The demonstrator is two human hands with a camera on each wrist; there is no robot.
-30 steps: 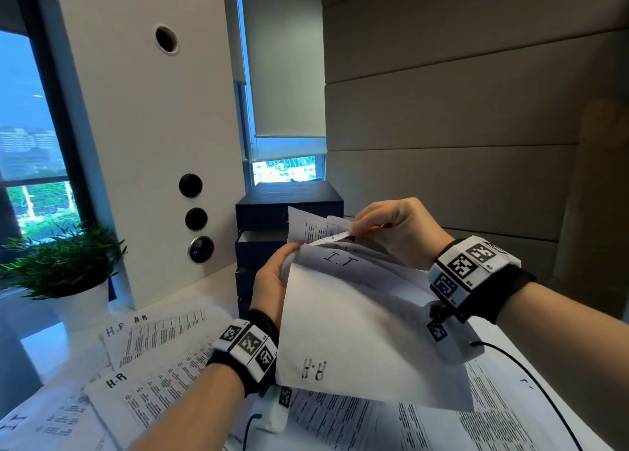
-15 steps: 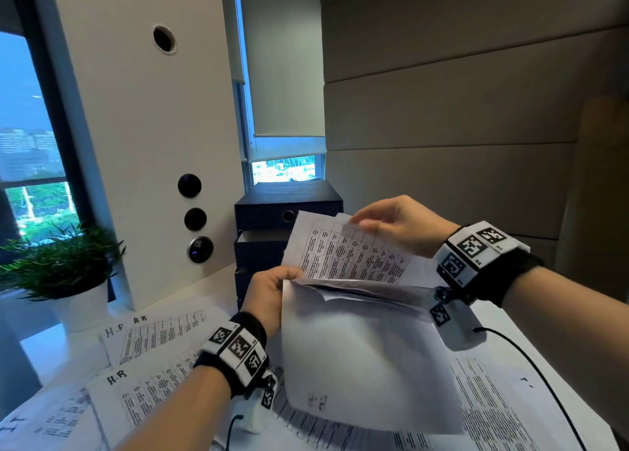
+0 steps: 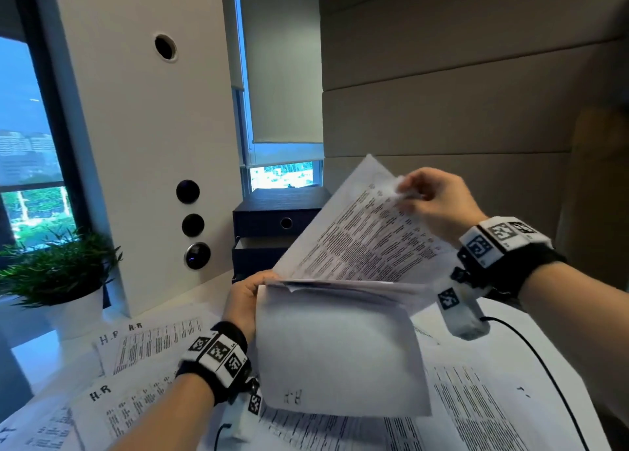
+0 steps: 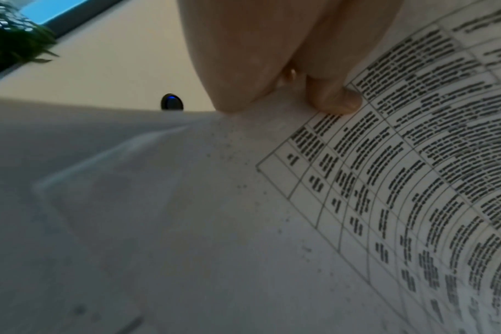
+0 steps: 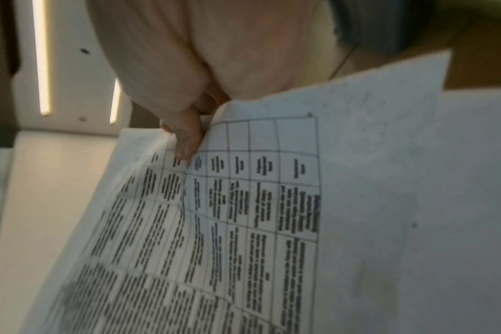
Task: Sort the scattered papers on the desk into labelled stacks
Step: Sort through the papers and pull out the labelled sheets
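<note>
My left hand (image 3: 250,292) grips a bundle of white sheets (image 3: 340,352) by its upper left corner, above the desk; the front sheet hangs down with its blank back toward me. My right hand (image 3: 413,192) pinches the top edge of one printed table sheet (image 3: 360,239) and holds it raised and tilted up out of the bundle. The left wrist view has my thumb (image 4: 333,99) pressed on a printed sheet (image 4: 415,180). In the right wrist view my fingers (image 5: 186,137) clamp the gridded sheet (image 5: 243,214). Sheets marked H.R (image 3: 149,345) lie on the desk at left.
More printed papers (image 3: 476,413) cover the desk under my hands. A dark drawer box (image 3: 272,232) stands at the back beside a white pillar (image 3: 143,144). A potted plant (image 3: 58,273) sits at the far left. A black cable (image 3: 544,362) trails from my right wrist.
My right hand has lifted the printed sheet up and to the right, out of the bundle. The left hand kept its grip on the rest, whose front sheet swung down.
</note>
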